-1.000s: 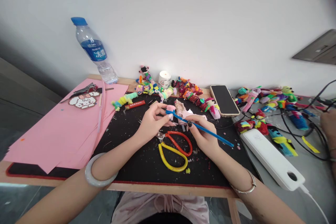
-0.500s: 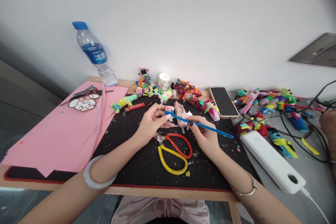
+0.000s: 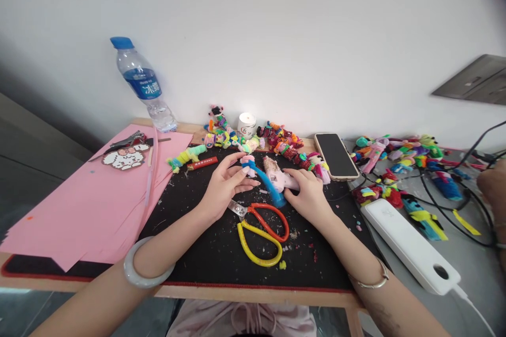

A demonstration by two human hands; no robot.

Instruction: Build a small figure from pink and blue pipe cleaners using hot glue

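Observation:
Pinched in the fingers of my left hand [image 3: 223, 184] is a small pink fuzzy piece [image 3: 247, 160], with a blue pipe cleaner [image 3: 265, 181] attached. The blue strand's free end hangs down to the right, blurred. My right hand [image 3: 308, 192] is closed around the handle of a pale pink glue gun [image 3: 278, 178], whose front end is stained brown. Scissors [image 3: 261, 263] with one red and one yellow handle lie on the black mat [image 3: 209, 258] below both hands.
Pink paper sheets [image 3: 87, 205] and a leaning water bottle [image 3: 144, 84] are at left. Pipe-cleaner figures [image 3: 290, 150] and a white paper cup [image 3: 246, 125] line the back. A phone [image 3: 337, 157], a white power bank [image 3: 411, 245], cables and another person's arm [image 3: 494, 189] are at right.
My right hand has let go of the blue pipe cleaner and taken hold of the glue gun. The blue strand's free end has swung downward; my left hand has shifted slightly left.

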